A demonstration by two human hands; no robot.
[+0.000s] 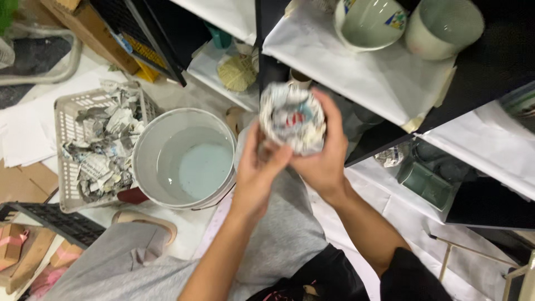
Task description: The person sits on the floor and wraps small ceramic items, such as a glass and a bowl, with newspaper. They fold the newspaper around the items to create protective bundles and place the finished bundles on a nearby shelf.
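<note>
Over floor, newspaper-wrapped cup [292, 118] mouth-up.

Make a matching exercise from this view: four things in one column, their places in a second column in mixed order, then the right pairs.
Things:
1. newspaper-wrapped object
2. white bucket
3. plastic basket
4. two pale green bowls

Places:
A. on the paper-lined top shelf, upper right
B. on the floor at far left, filled with crumpled newspaper
C. held between the left hand and right hand
D. on the floor beside the basket, with pale liquid inside

Pairs: 1-C, 2-D, 3-B, 4-A
</note>
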